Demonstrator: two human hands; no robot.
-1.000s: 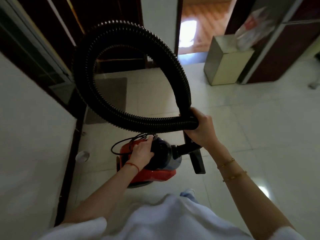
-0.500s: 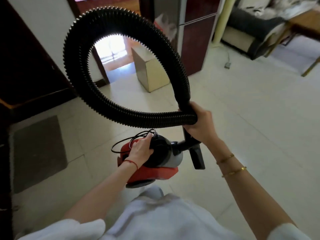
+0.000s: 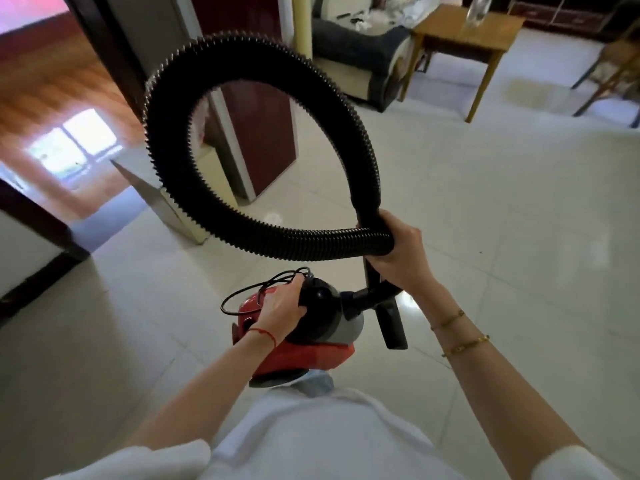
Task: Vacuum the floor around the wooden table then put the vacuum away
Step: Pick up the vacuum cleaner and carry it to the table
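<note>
I carry a small red and black vacuum [image 3: 311, 351] above the pale tiled floor. My left hand [image 3: 282, 308] grips its top handle, where a thin black cord [image 3: 242, 299] is looped. My right hand [image 3: 398, 251] is closed around the black ribbed hose [image 3: 180, 181], which is coiled in one big loop in front of me. The black floor nozzle [image 3: 393, 327] hangs below my right hand. The wooden table [image 3: 464, 32] stands at the far upper right with a clear glass object on it.
A dark and cream sofa [image 3: 360, 53] sits left of the table. A dark red cabinet [image 3: 256, 109] and a yellow pole stand behind the hose loop. A doorway at upper left leads to a wooden floor [image 3: 52, 84]. A chair [image 3: 613, 74] is at the right edge.
The view has swung to the right, away from the dark door and mat, bringing the sofa and wooden table into sight. Both hands keep the same hold on vacuum and hose.
</note>
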